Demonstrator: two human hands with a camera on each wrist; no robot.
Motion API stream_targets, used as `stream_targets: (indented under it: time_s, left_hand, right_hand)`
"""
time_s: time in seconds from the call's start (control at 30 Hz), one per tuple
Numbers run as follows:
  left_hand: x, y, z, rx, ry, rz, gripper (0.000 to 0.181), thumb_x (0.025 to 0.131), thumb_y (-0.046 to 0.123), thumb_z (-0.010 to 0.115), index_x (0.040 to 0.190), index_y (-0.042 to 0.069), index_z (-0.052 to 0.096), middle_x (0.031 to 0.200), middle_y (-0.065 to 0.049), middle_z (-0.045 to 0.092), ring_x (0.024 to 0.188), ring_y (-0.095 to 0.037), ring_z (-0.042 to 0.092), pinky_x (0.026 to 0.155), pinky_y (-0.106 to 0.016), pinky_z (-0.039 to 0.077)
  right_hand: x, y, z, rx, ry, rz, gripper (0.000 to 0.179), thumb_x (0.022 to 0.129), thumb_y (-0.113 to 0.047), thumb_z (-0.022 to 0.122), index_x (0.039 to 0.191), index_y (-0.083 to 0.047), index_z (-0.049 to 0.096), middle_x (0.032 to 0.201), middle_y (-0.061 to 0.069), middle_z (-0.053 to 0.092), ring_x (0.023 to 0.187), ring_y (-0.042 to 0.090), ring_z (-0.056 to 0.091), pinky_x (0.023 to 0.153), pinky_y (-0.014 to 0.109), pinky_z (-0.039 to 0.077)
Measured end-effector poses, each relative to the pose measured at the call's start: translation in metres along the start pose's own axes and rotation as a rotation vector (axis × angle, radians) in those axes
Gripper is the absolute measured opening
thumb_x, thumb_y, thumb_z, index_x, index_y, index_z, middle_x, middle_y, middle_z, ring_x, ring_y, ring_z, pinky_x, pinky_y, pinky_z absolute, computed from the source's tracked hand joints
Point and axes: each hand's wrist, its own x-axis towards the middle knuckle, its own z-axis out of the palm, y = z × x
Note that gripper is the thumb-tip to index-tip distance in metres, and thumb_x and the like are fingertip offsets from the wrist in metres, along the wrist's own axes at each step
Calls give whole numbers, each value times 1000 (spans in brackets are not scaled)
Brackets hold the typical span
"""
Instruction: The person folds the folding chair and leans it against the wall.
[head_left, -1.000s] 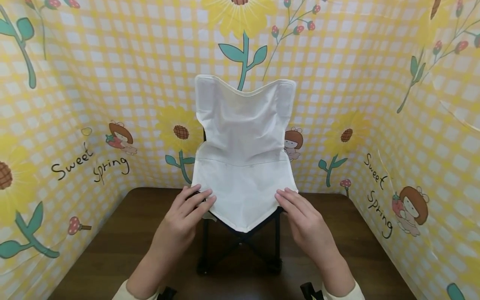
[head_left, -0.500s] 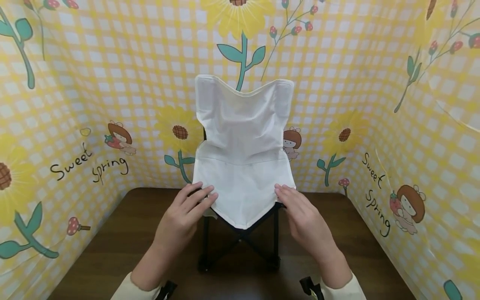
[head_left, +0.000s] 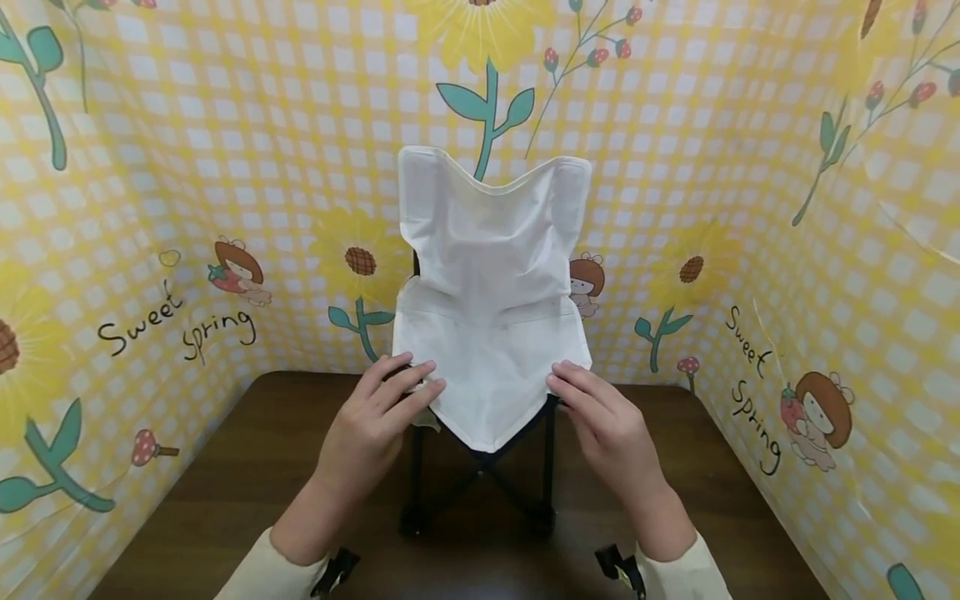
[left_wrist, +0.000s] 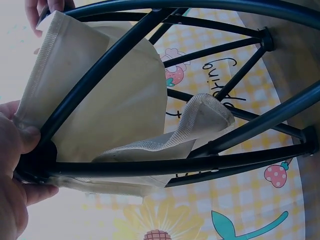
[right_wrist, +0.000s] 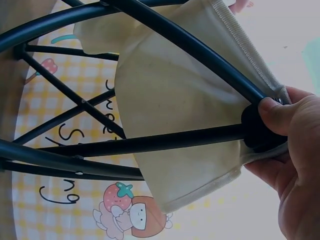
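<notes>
A small folding chair with a white fabric seat and back (head_left: 491, 350) and a dark tubular frame stands on the brown table in the head view. At the seat's front left corner, my left hand (head_left: 363, 421) grips the chair, fingers over the fabric. My right hand (head_left: 611, 421) holds the front right corner the same way. The left wrist view shows the thumb and fingers about a black corner joint (left_wrist: 37, 160) under the fabric. In the right wrist view, my thumb presses by the other black joint (right_wrist: 260, 130), with fingers behind the fabric edge.
The brown wooden tabletop (head_left: 225, 500) spreads under the chair. Yellow checked cloth (head_left: 300, 167) with flower prints walls in the back and both sides. Crossed dark legs (head_left: 480, 475) stand below the seat. Dark straps (head_left: 337, 571) sit at the cuffs.
Both hands have moved slightly inward and up with the seat corners. The chair's front legs stand a little closer together, and the seat's front tip sits slightly higher in the view.
</notes>
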Motion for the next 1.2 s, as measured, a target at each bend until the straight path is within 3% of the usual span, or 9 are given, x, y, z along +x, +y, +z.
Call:
stream_targets:
  time_s: [0.33, 0.57, 0.83, 1.2]
  left_hand:
    - [2, -7, 4, 6, -21, -4, 49, 80, -19, 59, 115, 14, 71, 119, -10, 67, 111, -38, 60, 95, -52, 49]
    - [9, -9, 5, 4, -6, 8, 49, 78, -22, 55, 108, 13, 72, 117, -10, 68, 110, -37, 60, 91, -46, 52]
    - [16, -10, 7, 4, -18, 48, 46, 81, -20, 55, 108, 12, 72, 115, -10, 69, 107, -37, 61, 90, -44, 53]
    - [22, -8, 13, 1, -28, 41, 42, 81, -18, 60, 107, 12, 73, 115, -9, 69, 108, -36, 61, 91, -45, 53]
  right_hand:
    - [8, 3, 6, -42, -14, -17, 25, 100, -13, 51, 113, -12, 72, 117, 12, 68, 106, 30, 66, 96, 32, 51]
    - [17, 2, 9, -38, -39, -30, 25, 99, -10, 52, 115, -14, 72, 119, 12, 67, 108, 29, 65, 97, 32, 51]
    - [22, 4, 1, -47, -109, -63, 36, 103, -4, 37, 120, -10, 68, 122, 13, 64, 112, 31, 62, 100, 37, 49]
    - [25, 1, 8, -55, -92, -19, 36, 94, 7, 50, 120, -11, 68, 123, 12, 65, 115, 30, 61, 100, 38, 49]
